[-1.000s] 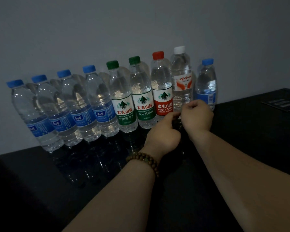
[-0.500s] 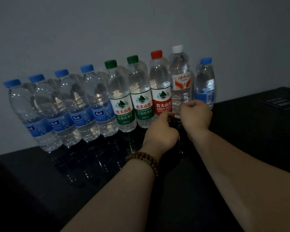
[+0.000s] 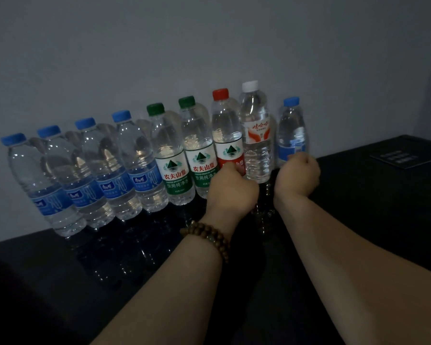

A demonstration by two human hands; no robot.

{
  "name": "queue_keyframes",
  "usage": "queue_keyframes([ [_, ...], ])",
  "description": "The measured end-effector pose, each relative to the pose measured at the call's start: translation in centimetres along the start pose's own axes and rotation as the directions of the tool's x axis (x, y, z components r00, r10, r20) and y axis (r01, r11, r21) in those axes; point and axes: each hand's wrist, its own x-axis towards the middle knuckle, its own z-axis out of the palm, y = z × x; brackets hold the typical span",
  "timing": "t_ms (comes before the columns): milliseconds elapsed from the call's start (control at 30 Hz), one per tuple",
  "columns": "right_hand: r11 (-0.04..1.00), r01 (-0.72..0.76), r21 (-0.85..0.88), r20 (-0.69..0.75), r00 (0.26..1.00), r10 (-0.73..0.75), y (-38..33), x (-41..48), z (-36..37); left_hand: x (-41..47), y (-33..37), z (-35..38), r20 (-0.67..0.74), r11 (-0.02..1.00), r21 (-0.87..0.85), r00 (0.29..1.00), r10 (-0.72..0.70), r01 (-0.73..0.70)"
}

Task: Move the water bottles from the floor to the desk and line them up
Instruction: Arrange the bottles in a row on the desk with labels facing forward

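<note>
Over the desk (image 3: 60,282), both fists have fingers curled under; we cannot tell whether either holds anything. The left hand (image 3: 232,189) is just before the red-capped bottle (image 3: 225,130), the right hand (image 3: 296,175) before the short blue-capped bottle (image 3: 291,130). The upright white-capped bottle (image 3: 255,135) stands beyond the gap.

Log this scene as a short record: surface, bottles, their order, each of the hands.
surface: black desk against a grey wall
bottles: nine, upright, in one row along the wall
order from left: four blue-capped bottles, two green-capped bottles, red-capped bottle, white-capped bottle, small blue-capped bottle
left hand: fist before the red-capped bottle; bead bracelet on wrist
right hand: fist before the small blue-capped bottle; contact unclear
</note>
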Motion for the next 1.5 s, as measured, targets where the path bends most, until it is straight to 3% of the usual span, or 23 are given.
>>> queue_keyframes([
  [100, 0.970, -0.145, 0.195, -0.011, 0.989, 0.150, -1.4, 0.5, -0.9, -0.1, 3.3, 1.4, -0.029, 0.995, -0.104, 1.000, -0.012, 0.009],
  [233, 0.969, -0.153, 0.192, -0.086, 0.981, 0.172, -3.1, 3.6, -2.9, 0.2, 4.9, 5.8, -0.074, 0.959, -0.261, 0.988, -0.134, 0.110],
  [333, 0.995, -0.092, -0.049, -0.013, 0.996, 0.092, -3.9, 7.5, -4.5, 0.1, 3.8, 8.5, -0.064, 0.936, -0.337, 0.989, -0.130, 0.102],
  [433, 0.945, -0.015, -0.328, 0.124, 0.990, 0.059, -3.8, 9.0, -5.3, 0.8, 2.8, 9.2, 0.012, 0.951, -0.299, 0.997, -0.076, 0.077],
  [567, 0.749, 0.200, -0.632, 0.252, 0.967, -0.045, -2.9, 7.4, -4.4, 0.8, 2.7, 9.1, 0.080, 0.979, -0.204, 0.996, 0.032, -0.015],
  [633, 0.684, 0.246, -0.687, 0.289, 0.956, -0.053, -2.6, 6.8, -4.0, 0.6, 2.6, 9.5, 0.153, 0.988, -0.136, 0.983, 0.098, -0.077],
  [833, 0.584, 0.342, -0.736, 0.372, 0.925, -0.073, -2.1, 6.9, -3.7, 1.1, 2.7, 9.6, 0.241, 0.991, -0.122, 0.967, 0.076, -0.048],
  [1067, 0.636, 0.323, -0.701, 0.355, 0.931, -0.082, -1.8, 7.3, -3.7, 1.4, 2.7, 9.3, 0.349, 0.992, -0.127, 0.936, 0.043, 0.001],
  [1267, 0.679, 0.275, -0.681, 0.263, 0.957, -0.124, -1.5, 7.5, -3.5, 1.6, 2.4, 9.5, 0.303, 0.988, -0.154, 0.952, 0.034, 0.014],
  [1400, 0.633, 0.333, -0.699, 0.321, 0.937, -0.137, -1.3, 7.6, -3.4, 1.7, 2.3, 9.6, 0.176, 0.983, -0.178, 0.984, -0.009, 0.041],
  [1500, 0.597, 0.362, -0.716, 0.364, 0.923, -0.123, -1.1, 7.7, -3.3, 1.5, 2.5, 9.4, 0.186, 0.991, -0.130, 0.982, -0.016, 0.040],
])
